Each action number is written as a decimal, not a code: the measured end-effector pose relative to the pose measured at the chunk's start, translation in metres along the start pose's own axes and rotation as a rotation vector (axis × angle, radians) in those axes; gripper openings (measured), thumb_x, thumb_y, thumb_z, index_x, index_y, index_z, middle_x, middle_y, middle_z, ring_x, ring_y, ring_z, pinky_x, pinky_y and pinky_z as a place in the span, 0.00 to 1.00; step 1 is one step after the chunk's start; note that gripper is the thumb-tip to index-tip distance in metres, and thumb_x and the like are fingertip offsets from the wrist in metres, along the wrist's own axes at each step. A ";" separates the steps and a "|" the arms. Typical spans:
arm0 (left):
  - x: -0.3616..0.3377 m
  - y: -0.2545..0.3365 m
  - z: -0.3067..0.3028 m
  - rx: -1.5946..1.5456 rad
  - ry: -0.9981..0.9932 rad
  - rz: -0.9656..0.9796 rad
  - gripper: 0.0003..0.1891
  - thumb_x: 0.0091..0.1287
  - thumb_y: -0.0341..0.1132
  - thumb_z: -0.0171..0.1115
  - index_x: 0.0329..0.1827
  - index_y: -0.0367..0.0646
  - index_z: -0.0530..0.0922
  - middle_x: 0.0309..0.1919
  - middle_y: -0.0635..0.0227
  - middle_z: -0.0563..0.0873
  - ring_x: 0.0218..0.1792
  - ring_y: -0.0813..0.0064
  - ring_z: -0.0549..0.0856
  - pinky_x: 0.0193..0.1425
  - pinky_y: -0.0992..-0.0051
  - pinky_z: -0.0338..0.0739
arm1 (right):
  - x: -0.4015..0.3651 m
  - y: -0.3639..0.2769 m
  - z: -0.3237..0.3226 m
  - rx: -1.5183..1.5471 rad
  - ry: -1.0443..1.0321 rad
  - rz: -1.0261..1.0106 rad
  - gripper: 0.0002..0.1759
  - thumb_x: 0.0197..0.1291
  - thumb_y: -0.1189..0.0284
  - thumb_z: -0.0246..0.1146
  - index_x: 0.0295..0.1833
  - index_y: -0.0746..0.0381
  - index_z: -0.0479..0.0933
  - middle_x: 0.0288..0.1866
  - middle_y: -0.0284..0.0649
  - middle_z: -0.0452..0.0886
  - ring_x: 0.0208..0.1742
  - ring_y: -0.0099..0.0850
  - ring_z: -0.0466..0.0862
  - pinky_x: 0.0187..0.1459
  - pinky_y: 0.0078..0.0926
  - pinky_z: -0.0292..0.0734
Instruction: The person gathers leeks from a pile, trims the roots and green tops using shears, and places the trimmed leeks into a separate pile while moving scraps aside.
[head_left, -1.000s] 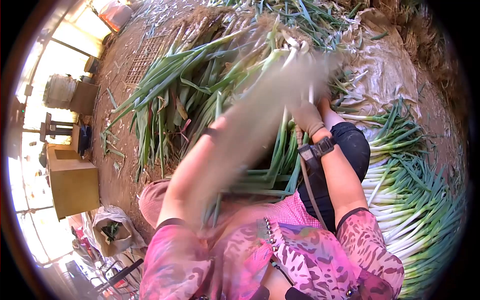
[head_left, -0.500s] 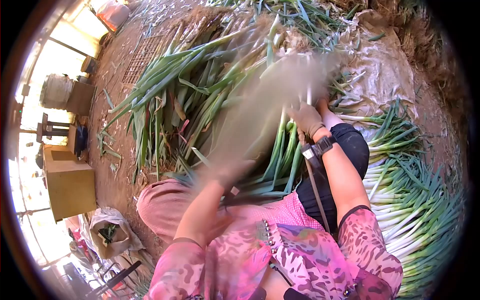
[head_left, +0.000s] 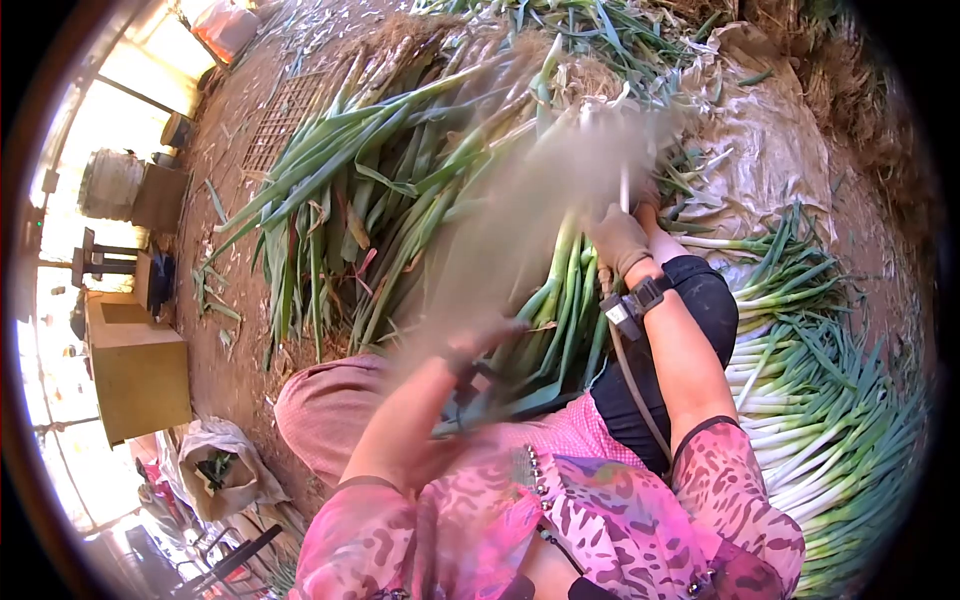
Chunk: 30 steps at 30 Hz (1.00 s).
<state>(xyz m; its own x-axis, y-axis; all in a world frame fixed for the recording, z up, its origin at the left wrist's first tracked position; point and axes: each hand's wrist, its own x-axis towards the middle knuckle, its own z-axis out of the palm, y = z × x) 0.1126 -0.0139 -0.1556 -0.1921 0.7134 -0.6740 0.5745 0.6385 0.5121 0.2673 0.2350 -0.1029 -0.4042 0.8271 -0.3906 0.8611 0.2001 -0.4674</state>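
My right hand (head_left: 618,238), in a brownish glove, closes around something beside a white stalk (head_left: 624,186). A thin hose (head_left: 632,378) runs down from it past the dark-clad knee, and its upper end is hard to make out. My left hand (head_left: 485,335) sits lower and to the left, near the green leaves; a hazy smear hides its fingers. Between my hands and just below the right one lie long green onion leaves (head_left: 572,300). A large heap of untrimmed onions (head_left: 335,200) lies beyond my left hand.
Onions with white stems (head_left: 800,440) lie in a row at the right, by a pale sheet (head_left: 765,150). A rusty grate (head_left: 283,122), a wooden box (head_left: 140,365) and an open sack (head_left: 228,465) stand at the left. Root debris lies at the upper right.
My left hand has shifted slightly right and up. My right hand has moved a little to the right, and the hose below it now bends more. The leaves between my hands have changed position.
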 end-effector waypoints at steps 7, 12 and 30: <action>0.065 0.019 -0.137 0.068 0.952 0.008 0.22 0.66 0.47 0.68 0.57 0.43 0.85 0.52 0.53 0.89 0.54 0.54 0.87 0.59 0.60 0.81 | -0.054 -0.042 0.001 -0.035 -0.249 -0.188 0.34 0.61 0.45 0.62 0.56 0.66 0.79 0.46 0.54 0.88 0.49 0.53 0.88 0.55 0.44 0.81; 0.092 0.024 -0.146 0.222 1.027 0.067 0.30 0.65 0.54 0.69 0.64 0.42 0.80 0.55 0.49 0.87 0.57 0.50 0.84 0.62 0.57 0.79 | -0.032 -0.015 -0.002 0.052 -0.044 -0.053 0.35 0.62 0.45 0.61 0.54 0.70 0.79 0.47 0.61 0.87 0.52 0.55 0.87 0.57 0.46 0.80; 0.212 0.123 -0.240 1.228 0.423 0.367 0.17 0.63 0.45 0.69 0.47 0.41 0.87 0.41 0.54 0.91 0.41 0.59 0.90 0.48 0.64 0.85 | -0.050 -0.028 -0.055 0.432 -0.038 -0.163 0.33 0.62 0.47 0.65 0.59 0.64 0.79 0.47 0.57 0.87 0.51 0.56 0.86 0.55 0.46 0.79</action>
<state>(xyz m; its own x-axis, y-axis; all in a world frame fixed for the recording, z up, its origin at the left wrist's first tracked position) -0.0483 0.2854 -0.1073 0.0242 0.9615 -0.2739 0.9374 -0.1170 -0.3280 0.2803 0.2172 -0.0273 -0.5416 0.7814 -0.3101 0.5814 0.0817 -0.8095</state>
